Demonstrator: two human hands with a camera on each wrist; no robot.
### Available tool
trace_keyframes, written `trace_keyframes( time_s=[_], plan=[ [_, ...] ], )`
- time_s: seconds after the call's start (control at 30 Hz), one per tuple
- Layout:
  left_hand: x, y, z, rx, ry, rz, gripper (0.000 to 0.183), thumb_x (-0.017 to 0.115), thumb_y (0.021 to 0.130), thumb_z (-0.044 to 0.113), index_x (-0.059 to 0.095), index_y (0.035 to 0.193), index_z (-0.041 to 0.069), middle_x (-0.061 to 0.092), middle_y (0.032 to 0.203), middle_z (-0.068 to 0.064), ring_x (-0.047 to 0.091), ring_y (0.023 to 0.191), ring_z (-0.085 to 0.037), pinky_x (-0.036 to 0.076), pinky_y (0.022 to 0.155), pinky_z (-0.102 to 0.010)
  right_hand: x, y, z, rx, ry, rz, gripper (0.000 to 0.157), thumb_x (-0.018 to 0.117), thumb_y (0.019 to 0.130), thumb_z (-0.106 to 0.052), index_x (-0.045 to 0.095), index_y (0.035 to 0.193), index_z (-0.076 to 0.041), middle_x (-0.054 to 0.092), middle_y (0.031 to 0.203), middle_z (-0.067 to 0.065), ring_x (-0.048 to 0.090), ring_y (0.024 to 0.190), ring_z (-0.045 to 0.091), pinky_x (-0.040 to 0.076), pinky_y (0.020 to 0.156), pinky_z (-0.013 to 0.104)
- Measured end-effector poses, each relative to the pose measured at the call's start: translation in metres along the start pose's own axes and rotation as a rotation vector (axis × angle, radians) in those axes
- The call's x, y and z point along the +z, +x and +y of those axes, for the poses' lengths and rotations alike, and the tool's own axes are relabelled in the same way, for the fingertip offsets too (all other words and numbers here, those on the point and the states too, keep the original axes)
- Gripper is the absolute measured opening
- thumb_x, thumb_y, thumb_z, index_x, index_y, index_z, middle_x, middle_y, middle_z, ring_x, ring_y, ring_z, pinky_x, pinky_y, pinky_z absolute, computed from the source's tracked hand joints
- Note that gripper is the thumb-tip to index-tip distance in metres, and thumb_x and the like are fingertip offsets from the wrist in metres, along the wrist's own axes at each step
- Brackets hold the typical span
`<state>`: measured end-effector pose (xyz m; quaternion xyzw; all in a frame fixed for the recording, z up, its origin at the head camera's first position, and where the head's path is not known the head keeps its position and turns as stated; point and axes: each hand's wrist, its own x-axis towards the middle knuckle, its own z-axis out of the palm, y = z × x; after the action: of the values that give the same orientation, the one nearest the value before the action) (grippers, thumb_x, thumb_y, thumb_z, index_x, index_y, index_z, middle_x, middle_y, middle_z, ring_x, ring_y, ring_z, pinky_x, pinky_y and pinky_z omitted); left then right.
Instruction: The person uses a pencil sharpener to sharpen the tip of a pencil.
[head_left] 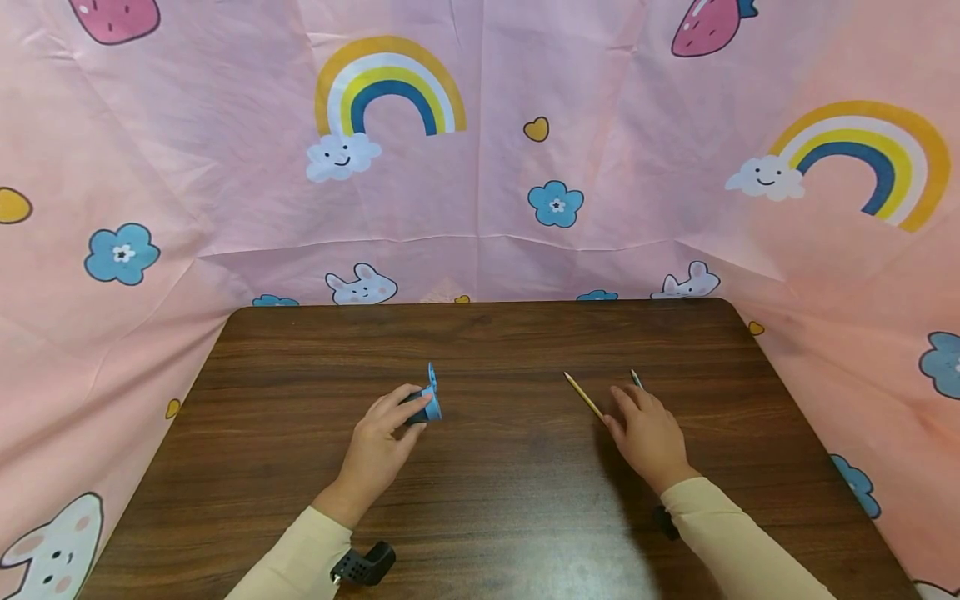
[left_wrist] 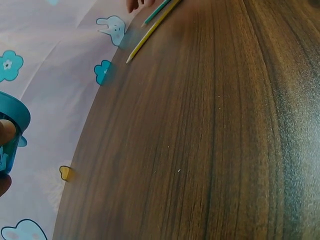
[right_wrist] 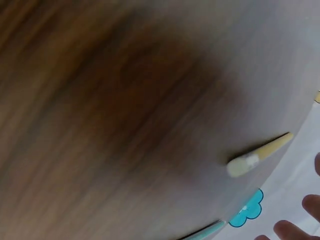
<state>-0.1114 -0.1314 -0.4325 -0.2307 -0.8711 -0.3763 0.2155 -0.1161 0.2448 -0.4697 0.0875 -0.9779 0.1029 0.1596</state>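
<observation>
My left hand [head_left: 378,437] grips a small blue-rimmed container [head_left: 432,408] above the table, its dark body partly hidden by my fingers and its blue flip lid standing up. In the left wrist view only part of the container [left_wrist: 14,112] shows at the left edge. My right hand [head_left: 648,437] hovers over two pencils with loosely bent fingers, holding nothing. The yellow pencil [head_left: 582,393] lies with its tip pointing away; its pale eraser end [right_wrist: 240,166] shows in the right wrist view. A teal pencil [head_left: 637,379] lies to its right, mostly hidden behind my hand.
The dark wood-grain table [head_left: 495,350] has rounded far corners. A pink cloth [head_left: 495,208] printed with rainbows, flowers and rabbits hangs behind it and along both sides. A dark wrist device [head_left: 365,564] sits on the left sleeve.
</observation>
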Motion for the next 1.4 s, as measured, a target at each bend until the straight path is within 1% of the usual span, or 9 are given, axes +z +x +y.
trace_keyframes(
  time_s=[0.1,0.33,0.53,0.67,0.83,0.93,1.07,1.23,1.4],
  plan=[
    [0.0,0.0,0.0,0.002,0.01,0.001,0.046,0.074,0.068,-0.005,0.065,0.111,0.01,0.057,0.116,-0.007,0.054,0.102,-0.021,0.05,0.061,-0.024,-0.001,-0.001,0.003,0.009,-0.022,-0.031,0.05,0.065,0.082,-0.03,0.052,0.125,-0.008,0.05,0.121,0.018,0.05,0.106,0.038,0.043,0.081,0.053],
    [0.0,0.0,0.001,-0.002,0.018,-0.007,0.046,0.074,0.068,-0.005,0.066,0.111,0.01,0.058,0.115,-0.01,0.054,0.1,-0.021,0.05,0.06,-0.025,-0.004,-0.001,0.012,0.075,-0.054,-0.116,0.053,0.06,0.086,-0.031,0.044,0.132,-0.01,0.043,0.127,0.021,0.044,0.111,0.041,0.04,0.084,0.056],
    [0.0,0.0,0.001,-0.011,0.014,-0.012,0.046,0.074,0.068,-0.005,0.065,0.111,0.01,0.057,0.115,-0.01,0.054,0.101,-0.021,0.049,0.061,-0.025,-0.004,-0.001,0.024,0.107,-0.079,-0.156,0.053,0.059,0.086,-0.029,0.043,0.132,-0.008,0.042,0.128,0.022,0.043,0.112,0.041,0.039,0.083,0.058],
    [0.0,0.0,0.0,-0.005,0.016,-0.003,0.047,0.075,0.067,-0.005,0.066,0.111,0.01,0.058,0.115,-0.009,0.055,0.1,-0.021,0.049,0.06,-0.025,-0.004,0.0,0.03,0.133,-0.074,-0.183,0.053,0.059,0.086,-0.029,0.042,0.132,-0.007,0.042,0.127,0.023,0.043,0.112,0.042,0.039,0.082,0.058],
    [0.0,0.0,0.0,-0.01,0.009,-0.01,0.046,0.074,0.068,-0.005,0.065,0.111,0.01,0.057,0.116,-0.008,0.054,0.099,-0.02,0.048,0.06,-0.024,-0.005,0.002,0.035,0.173,-0.059,-0.21,0.054,0.059,0.086,-0.028,0.042,0.132,-0.006,0.042,0.126,0.024,0.044,0.109,0.044,0.04,0.079,0.059],
    [0.0,0.0,0.001,-0.013,0.007,-0.007,0.046,0.074,0.068,-0.005,0.065,0.111,0.01,0.057,0.116,-0.008,0.055,0.099,-0.02,0.048,0.059,-0.024,-0.005,0.002,0.037,0.217,-0.024,-0.228,0.057,0.06,0.085,-0.029,0.041,0.132,-0.005,0.042,0.126,0.025,0.045,0.107,0.046,0.042,0.076,0.059],
    [0.0,0.001,0.001,-0.006,0.011,0.01,0.048,0.075,0.066,-0.006,0.066,0.111,0.011,0.058,0.115,-0.008,0.055,0.098,-0.021,0.048,0.058,-0.024,-0.006,0.002,0.041,0.304,0.057,-0.279,0.062,0.061,0.085,-0.032,0.037,0.135,-0.004,0.04,0.127,0.028,0.045,0.106,0.047,0.043,0.073,0.059],
    [0.001,0.001,0.001,0.003,0.005,0.016,0.05,0.075,0.065,-0.007,0.066,0.11,0.012,0.058,0.114,-0.01,0.056,0.097,-0.021,0.048,0.057,-0.024,-0.008,0.003,0.045,0.388,0.134,-0.334,0.067,0.061,0.085,-0.033,0.032,0.137,-0.002,0.035,0.13,0.03,0.041,0.11,0.049,0.042,0.077,0.058],
    [0.002,0.001,0.0,0.005,-0.002,0.014,0.048,0.075,0.066,-0.007,0.066,0.11,0.01,0.058,0.114,-0.01,0.055,0.096,-0.021,0.047,0.057,-0.024,-0.012,0.004,0.047,0.422,0.215,-0.326,0.067,0.063,0.084,-0.028,0.033,0.136,0.002,0.036,0.129,0.031,0.039,0.113,0.048,0.038,0.085,0.058]
  ],
)
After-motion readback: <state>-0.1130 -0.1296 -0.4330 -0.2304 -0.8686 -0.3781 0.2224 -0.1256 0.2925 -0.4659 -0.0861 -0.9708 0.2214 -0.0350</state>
